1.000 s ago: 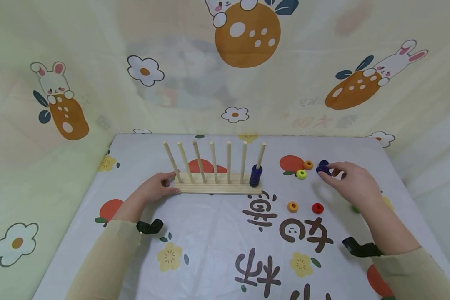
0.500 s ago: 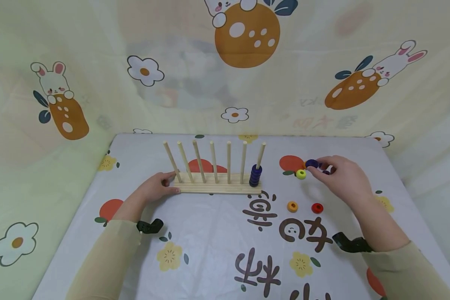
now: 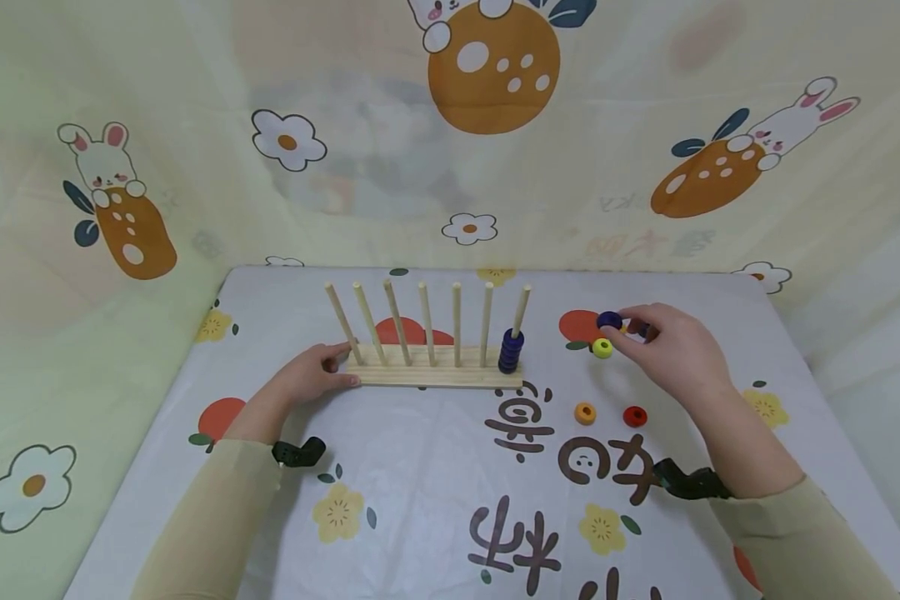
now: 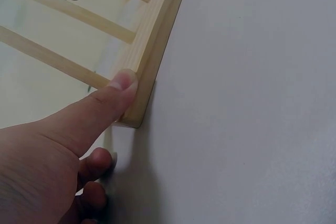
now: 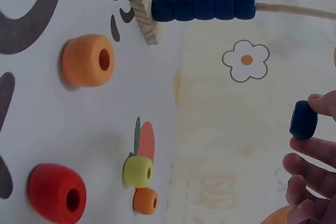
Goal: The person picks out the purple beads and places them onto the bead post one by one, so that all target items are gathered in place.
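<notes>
My left hand (image 3: 311, 379) grips the left end of a wooden peg rack (image 3: 435, 377). Its thumb lies on the base's end in the left wrist view, with the other fingers partly hidden. On the rack's rightmost peg sits a stack of dark blue beads (image 3: 511, 352); the other pegs are bare. To the right of the rack, my right hand (image 3: 675, 350) pinches one dark blue bead (image 5: 303, 120) between thumb and finger, raised above the table in the right wrist view. In the head view, another dark blue patch shows between its fingers.
A yellow-green bead (image 5: 134, 171) and an orange bead (image 5: 143, 201) lie close together near the right hand. Nearer the front are another orange bead (image 5: 81, 61) and a red bead (image 5: 50, 192). A patterned cloth wall (image 3: 375, 225) stands behind the table.
My right hand has carried the dark blue bead leftward and slightly away, from the right side toward the yellow-green bead. My left hand and the rack have stayed put.
</notes>
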Demonstrator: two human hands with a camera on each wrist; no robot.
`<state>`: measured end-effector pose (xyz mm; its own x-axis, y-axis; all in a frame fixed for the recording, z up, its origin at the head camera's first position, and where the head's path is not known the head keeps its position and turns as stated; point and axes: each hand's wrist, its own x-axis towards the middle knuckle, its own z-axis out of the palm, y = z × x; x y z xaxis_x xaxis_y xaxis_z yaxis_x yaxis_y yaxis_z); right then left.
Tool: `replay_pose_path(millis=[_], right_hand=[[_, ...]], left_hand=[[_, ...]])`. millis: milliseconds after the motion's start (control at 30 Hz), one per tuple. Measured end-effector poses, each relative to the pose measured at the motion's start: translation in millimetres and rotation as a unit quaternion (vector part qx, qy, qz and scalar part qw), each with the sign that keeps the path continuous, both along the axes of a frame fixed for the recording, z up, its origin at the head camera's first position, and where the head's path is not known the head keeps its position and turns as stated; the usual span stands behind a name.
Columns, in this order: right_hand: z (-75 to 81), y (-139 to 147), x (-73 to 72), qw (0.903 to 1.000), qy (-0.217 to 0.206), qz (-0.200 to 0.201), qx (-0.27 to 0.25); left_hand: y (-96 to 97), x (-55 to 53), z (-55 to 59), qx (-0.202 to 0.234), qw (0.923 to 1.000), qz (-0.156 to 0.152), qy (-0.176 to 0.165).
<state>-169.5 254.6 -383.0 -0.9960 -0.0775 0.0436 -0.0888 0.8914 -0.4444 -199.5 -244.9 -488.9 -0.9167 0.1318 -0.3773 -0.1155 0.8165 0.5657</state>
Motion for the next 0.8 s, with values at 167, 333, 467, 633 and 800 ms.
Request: replay_pose_path(millis=[167, 333, 467, 633, 800], right_hand=[[3.6, -9, -0.1, 1.0, 0.004, 0.002, -0.002], [5.7, -16, -1.5, 1.0, 0.004, 0.003, -0.006], [7.1, -21, -2.9, 0.9999, 0.003, 0.003, -0.011], [10.1, -26, -2.9, 0.9997, 0.006, 0.007, -0.021], [14.2, -33, -3.7, 0.9995, 0.008, 0.01, -0.029]], left_hand=[[-1.4, -0.6, -0.1, -0.002, 1.0, 0.001, -0.001], [-1.8, -2.4, -2.0, -0.002, 1.0, -0.004, 0.003], [-2.0, -2.7, -4.1, -0.004, 0.9999, -0.01, 0.006], [-2.2, -1.7, -4.1, -0.002, 0.9999, -0.008, 0.006], [-1.8, -1.2, -2.9, -0.002, 0.9999, -0.007, 0.009]])
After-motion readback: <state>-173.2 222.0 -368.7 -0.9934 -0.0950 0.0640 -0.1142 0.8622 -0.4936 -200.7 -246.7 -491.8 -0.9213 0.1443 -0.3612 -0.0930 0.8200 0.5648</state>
